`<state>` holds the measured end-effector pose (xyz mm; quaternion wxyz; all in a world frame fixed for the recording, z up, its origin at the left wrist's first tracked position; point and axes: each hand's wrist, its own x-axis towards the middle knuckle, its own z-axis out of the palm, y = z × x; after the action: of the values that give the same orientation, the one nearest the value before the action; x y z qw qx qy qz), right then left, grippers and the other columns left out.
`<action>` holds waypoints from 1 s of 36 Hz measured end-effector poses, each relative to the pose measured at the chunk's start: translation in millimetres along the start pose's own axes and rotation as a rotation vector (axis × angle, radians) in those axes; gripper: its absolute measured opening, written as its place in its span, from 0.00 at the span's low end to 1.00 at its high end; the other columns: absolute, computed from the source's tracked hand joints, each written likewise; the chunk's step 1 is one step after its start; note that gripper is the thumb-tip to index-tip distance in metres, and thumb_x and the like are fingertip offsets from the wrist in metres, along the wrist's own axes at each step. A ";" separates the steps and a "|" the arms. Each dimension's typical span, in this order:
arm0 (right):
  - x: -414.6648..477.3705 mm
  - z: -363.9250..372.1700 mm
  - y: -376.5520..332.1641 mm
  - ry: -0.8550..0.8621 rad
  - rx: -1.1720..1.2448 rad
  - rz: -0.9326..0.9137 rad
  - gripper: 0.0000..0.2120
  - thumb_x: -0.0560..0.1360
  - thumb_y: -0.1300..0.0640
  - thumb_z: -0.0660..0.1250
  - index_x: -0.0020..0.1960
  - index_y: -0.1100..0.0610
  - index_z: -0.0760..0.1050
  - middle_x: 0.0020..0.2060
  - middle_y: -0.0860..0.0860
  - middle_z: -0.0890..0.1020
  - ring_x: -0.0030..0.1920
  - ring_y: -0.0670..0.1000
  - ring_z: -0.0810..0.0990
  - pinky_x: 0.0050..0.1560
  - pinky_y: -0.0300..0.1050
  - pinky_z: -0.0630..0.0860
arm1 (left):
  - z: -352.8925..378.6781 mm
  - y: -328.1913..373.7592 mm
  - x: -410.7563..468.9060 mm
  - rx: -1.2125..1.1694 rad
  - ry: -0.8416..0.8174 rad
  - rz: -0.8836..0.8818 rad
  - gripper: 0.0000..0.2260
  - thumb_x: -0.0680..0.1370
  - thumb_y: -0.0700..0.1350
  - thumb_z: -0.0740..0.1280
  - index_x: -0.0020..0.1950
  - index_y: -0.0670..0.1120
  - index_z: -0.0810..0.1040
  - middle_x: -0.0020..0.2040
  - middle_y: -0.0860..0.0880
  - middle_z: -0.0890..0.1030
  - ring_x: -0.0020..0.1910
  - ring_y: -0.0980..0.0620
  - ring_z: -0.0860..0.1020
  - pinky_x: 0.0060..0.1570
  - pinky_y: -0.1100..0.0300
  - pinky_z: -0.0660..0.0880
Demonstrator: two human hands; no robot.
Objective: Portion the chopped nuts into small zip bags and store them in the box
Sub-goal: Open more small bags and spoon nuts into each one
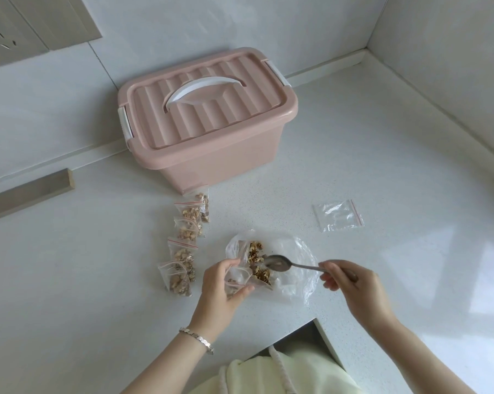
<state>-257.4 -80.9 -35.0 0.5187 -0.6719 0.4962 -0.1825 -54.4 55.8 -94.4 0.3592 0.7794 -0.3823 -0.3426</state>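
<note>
The left hand (pixel 225 282) pinches a small zip bag (pixel 240 281) by its mouth, thumb on one side and fingers on the other, near the middle of the white counter (pixel 382 166). The right hand (pixel 351 282) holds a metal spoon (pixel 279 263) by the end of its handle, and the bowl of the spoon looks empty. The spoon hangs over a big clear bag (pixel 294 251) that lies open with the chopped nuts (pixel 255 250) in it. A row of filled little bags (pixel 183 251) lies just to the left. One empty zip bag (pixel 338 216) lies flat, well apart on the right. The pink box (pixel 208 123) stands at the far side with its lid on. The little bags look thin, soft, light and slippery, so it is best to hold them at the top by the red zip line. The nuts are small and crumbly and could spill easily
</note>
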 end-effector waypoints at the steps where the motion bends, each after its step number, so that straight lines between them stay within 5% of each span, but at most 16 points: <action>1: -1.7 2.3 4.4 -0.007 0.001 0.014 0.09 0.74 0.62 0.65 0.42 0.50 0.80 0.31 0.50 0.83 0.32 0.44 0.80 0.36 0.31 0.76 | 0.1 -1.1 -0.5 0.000 0.005 -0.007 0.20 0.71 0.46 0.72 0.59 0.55 0.68 0.58 0.65 0.66 0.62 0.61 0.64 0.54 0.81 0.59; 12: -7.2 8.7 27.4 -0.025 -0.046 0.007 0.11 0.74 0.60 0.65 0.42 0.44 0.77 0.36 0.40 0.83 0.36 0.43 0.81 0.38 0.31 0.76 | 2.4 -0.3 1.1 -0.045 -0.110 -0.090 0.19 0.73 0.48 0.69 0.61 0.56 0.66 0.65 0.59 0.68 0.66 0.63 0.63 0.49 0.86 0.57; 20: -3.7 16.8 29.8 -0.081 0.024 0.123 0.08 0.76 0.60 0.64 0.42 0.52 0.80 0.31 0.50 0.83 0.31 0.44 0.80 0.36 0.32 0.76 | 7.1 -4.3 -0.7 0.007 -0.129 -0.091 0.30 0.68 0.47 0.75 0.65 0.55 0.64 0.63 0.61 0.65 0.64 0.65 0.61 0.58 0.73 0.58; 25: 0.9 28.3 30.2 -0.093 0.129 0.207 0.08 0.76 0.61 0.63 0.43 0.56 0.81 0.31 0.52 0.83 0.32 0.49 0.81 0.36 0.37 0.78 | 10.5 -6.3 0.3 0.066 -0.118 -0.051 0.26 0.70 0.42 0.73 0.63 0.52 0.65 0.64 0.62 0.64 0.65 0.62 0.63 0.50 0.86 0.57; 30: -3.8 38.1 33.0 -0.116 0.169 0.233 0.09 0.76 0.62 0.63 0.42 0.56 0.81 0.30 0.53 0.83 0.31 0.51 0.81 0.35 0.38 0.78 | 17.8 -6.6 2.5 0.069 -0.080 -0.028 0.23 0.71 0.40 0.72 0.57 0.53 0.64 0.64 0.61 0.66 0.65 0.61 0.64 0.50 0.84 0.60; 36: -10.8 41.3 38.7 -0.110 0.245 0.331 0.10 0.78 0.63 0.61 0.46 0.62 0.80 0.32 0.56 0.83 0.31 0.51 0.81 0.35 0.38 0.78 | 25.9 -6.0 6.5 0.068 -0.018 -0.043 0.24 0.69 0.38 0.73 0.61 0.46 0.67 0.65 0.56 0.68 0.61 0.61 0.66 0.48 0.83 0.62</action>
<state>-249.2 -49.1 -82.4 0.6458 -0.5220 0.5448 -0.1166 -70.2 45.3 -114.2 0.3217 0.7962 -0.3799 -0.3441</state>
